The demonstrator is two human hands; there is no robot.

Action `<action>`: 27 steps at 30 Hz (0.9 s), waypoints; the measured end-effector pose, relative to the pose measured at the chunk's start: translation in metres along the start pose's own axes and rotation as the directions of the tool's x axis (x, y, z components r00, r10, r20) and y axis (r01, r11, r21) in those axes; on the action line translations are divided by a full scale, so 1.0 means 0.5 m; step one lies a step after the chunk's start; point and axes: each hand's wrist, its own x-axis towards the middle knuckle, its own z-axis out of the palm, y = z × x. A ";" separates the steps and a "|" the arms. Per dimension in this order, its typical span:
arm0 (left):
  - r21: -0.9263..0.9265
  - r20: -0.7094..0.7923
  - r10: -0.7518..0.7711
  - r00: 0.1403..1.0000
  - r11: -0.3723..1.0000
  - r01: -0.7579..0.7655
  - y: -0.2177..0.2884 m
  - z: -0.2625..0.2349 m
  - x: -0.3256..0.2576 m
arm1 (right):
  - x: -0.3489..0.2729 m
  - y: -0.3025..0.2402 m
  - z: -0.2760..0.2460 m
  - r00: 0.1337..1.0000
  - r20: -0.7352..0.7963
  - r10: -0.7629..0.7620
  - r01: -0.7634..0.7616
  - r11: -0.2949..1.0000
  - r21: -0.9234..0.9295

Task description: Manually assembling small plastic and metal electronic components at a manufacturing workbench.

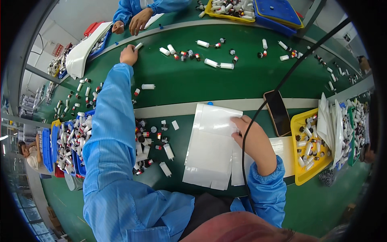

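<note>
My left arm reaches far across the green bench. There my left hand is closed on a small white cylinder whose end shows past the fingertips. Near me, my right hand pinches the right edge of a glossy white plastic sheet. This sheet lies over other white sheets on the bench, and a black cable runs in front of the hand. To the left of the sheets, loose white cylinders and small black and red parts are scattered.
A phone and a yellow tray of parts lie on the right. Blue bins of cylinders stand by my left arm. More cylinders dot the green belt. Across it are a co-worker's hands.
</note>
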 end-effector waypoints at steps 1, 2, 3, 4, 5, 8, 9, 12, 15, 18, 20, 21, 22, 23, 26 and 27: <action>0.035 -0.031 0.076 0.997 0.997 -0.075 0.026 -0.019 -0.016 | -0.005 0.006 -0.001 1.000 0.017 -0.010 0.010 1.000 -0.025; -0.016 0.053 0.148 0.988 0.989 -0.147 0.039 -0.049 -0.029 | -0.008 0.015 0.001 0.999 0.038 -0.027 0.028 0.999 -0.038; -0.071 0.134 0.218 0.967 0.975 -0.210 0.051 -0.084 -0.043 | -0.011 0.021 0.004 0.997 0.062 -0.046 0.049 0.998 -0.048; -0.130 0.211 0.288 0.934 0.955 -0.265 0.067 -0.127 -0.059 | -0.010 0.020 0.005 0.997 0.076 -0.022 0.025 0.999 -0.045; -0.226 0.341 0.378 0.861 0.922 -0.316 0.107 -0.165 -0.082 | -0.009 0.013 0.001 0.996 0.091 0.027 -0.022 0.998 -0.056; -0.522 0.484 0.481 0.731 0.829 -0.200 0.209 -0.326 -0.219 | -0.003 0.001 0.000 0.995 0.095 0.025 -0.015 0.994 -0.104; -0.613 0.477 0.501 0.722 0.778 -0.135 0.238 -0.360 -0.257 | -0.003 -0.003 0.009 0.998 0.061 0.015 -0.006 0.990 -0.144; -0.819 0.427 0.563 0.707 0.573 0.039 0.313 -0.448 -0.373 | 0.004 -0.007 0.014 0.999 0.045 0.001 0.008 0.978 -0.211; -0.922 0.368 0.646 0.669 0.345 0.175 0.383 -0.494 -0.482 | 0.003 0.020 0.025 0.997 0.032 -0.068 0.073 0.975 -0.209; -0.939 0.293 0.727 0.621 0.095 0.331 0.421 -0.467 -0.571 | 0.003 0.040 0.035 0.989 0.089 -0.118 0.139 0.947 -0.290; -0.894 0.397 0.619 0.678 0.094 0.438 0.467 -0.447 -0.652 | 0.003 0.032 0.035 0.993 0.082 -0.089 0.108 0.954 -0.278; -0.862 0.399 0.674 0.621 0.045 0.505 0.464 -0.402 -0.660 | 0.007 0.030 0.034 0.994 0.075 -0.080 0.097 0.958 -0.271; -0.797 0.467 0.652 0.597 0.017 0.604 0.485 -0.388 -0.685 | 0.008 0.035 0.033 0.992 0.075 -0.102 0.119 0.956 -0.270; -0.723 0.482 0.646 0.592 -0.089 0.685 0.505 -0.363 -0.704 | 0.008 0.040 0.033 0.989 0.079 -0.121 0.138 0.953 -0.270; -0.567 0.568 0.580 0.585 -0.240 0.788 0.526 -0.257 -0.730 | 0.011 0.048 0.030 0.989 0.113 -0.098 0.122 0.966 -0.228; -0.532 0.602 0.547 0.582 -0.269 0.803 0.523 -0.224 -0.738 | 0.013 0.038 0.016 0.988 0.145 -0.053 0.080 0.979 -0.188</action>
